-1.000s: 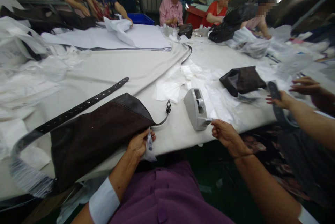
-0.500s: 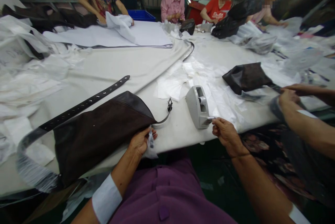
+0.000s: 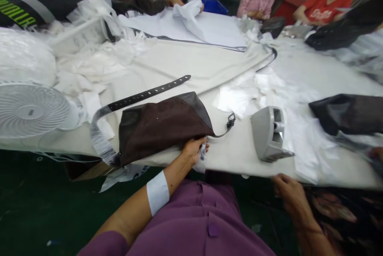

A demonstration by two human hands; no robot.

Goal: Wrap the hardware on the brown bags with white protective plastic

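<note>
A dark brown handbag (image 3: 161, 126) lies on its side at the table's front edge. My left hand (image 3: 193, 152) is closed at the bag's lower right corner, pinching a small clear plastic pouch (image 3: 201, 162) with something dark inside. A short strap with a buckle (image 3: 230, 121) sticks out to the right of that corner. The long strap (image 3: 149, 93) with metal eyelets stretches behind the bag, part of it wrapped in plastic. A grey tape dispenser (image 3: 263, 134) stands right of the bag. My right hand (image 3: 289, 192), fingers curled and slightly blurred, is just below the table edge; its contents cannot be made out.
White paper sheets (image 3: 239, 94) lie behind and beside the dispenser. A white fan (image 3: 30, 110) is at the left edge. Another dark bag (image 3: 350, 112) lies at right, near a co-worker's hand (image 3: 375, 154). Several people work across the table, one at a white sheet (image 3: 221, 32).
My right hand has left the tape dispenser and moved down past the table edge. My left hand keeps its hold at the bag's corner. The view has swung left, bringing the fan into sight.
</note>
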